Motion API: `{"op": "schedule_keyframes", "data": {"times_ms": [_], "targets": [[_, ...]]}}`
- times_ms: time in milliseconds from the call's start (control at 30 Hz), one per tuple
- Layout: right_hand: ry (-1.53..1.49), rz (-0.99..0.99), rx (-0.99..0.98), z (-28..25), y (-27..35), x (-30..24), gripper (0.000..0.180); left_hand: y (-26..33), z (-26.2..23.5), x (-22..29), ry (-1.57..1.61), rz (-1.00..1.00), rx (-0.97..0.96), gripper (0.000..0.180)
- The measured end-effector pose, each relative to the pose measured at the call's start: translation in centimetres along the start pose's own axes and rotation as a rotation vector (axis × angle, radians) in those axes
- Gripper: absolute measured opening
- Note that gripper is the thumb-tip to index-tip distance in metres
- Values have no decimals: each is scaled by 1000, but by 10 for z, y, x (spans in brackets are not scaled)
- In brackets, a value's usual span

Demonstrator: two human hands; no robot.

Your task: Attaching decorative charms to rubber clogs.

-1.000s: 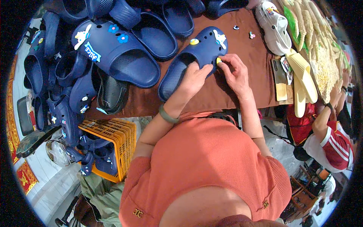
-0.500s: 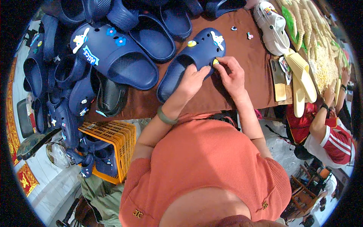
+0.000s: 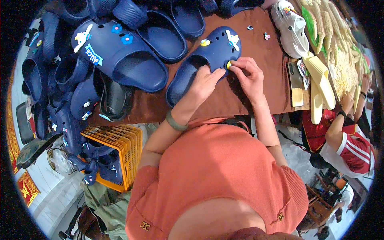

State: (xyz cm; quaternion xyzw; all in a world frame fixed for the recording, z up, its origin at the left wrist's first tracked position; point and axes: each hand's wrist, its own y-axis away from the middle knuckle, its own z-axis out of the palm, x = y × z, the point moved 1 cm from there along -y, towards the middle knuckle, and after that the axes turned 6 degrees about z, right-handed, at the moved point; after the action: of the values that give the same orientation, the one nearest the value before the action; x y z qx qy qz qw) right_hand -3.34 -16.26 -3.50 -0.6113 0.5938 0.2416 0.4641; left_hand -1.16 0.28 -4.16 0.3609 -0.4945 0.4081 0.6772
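A navy blue clog lies at a slant on the brown cloth, its toe pointing away from me. On its upper sit a white character charm and a round yellow-and-white charm. My left hand grips the clog's near side, with some fingers hidden inside the opening. Between thumb and forefinger my right hand pinches a small yellow charm against the clog's right side. Whether its stem is in a hole I cannot tell. Two loose charms lie beyond, one a dark-and-white charm, one a pinkish charm.
A larger decorated navy clog and several others crowd the left and back. A white clog, pale yellow slippers and a phone lie right. An orange crate stands below left. Another person's arm reaches in at right.
My right hand has shifted and turned slightly at the clog's side, still pinching the yellow charm, less of which now shows. The left hand keeps its grip.
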Motion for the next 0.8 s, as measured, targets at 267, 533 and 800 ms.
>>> {"op": "schedule_keyframes", "data": {"times_ms": [267,533,800], "targets": [[-360,553,-160,-3,-11,20,54,2,5,6,67,-32,13,30],[-406,493,-181,-2,-23,12,92,3,5,3,120,-57,21,33],[-334,516,-269,-4,-37,2,96,4,5,1,46,-13,36,31]]}}
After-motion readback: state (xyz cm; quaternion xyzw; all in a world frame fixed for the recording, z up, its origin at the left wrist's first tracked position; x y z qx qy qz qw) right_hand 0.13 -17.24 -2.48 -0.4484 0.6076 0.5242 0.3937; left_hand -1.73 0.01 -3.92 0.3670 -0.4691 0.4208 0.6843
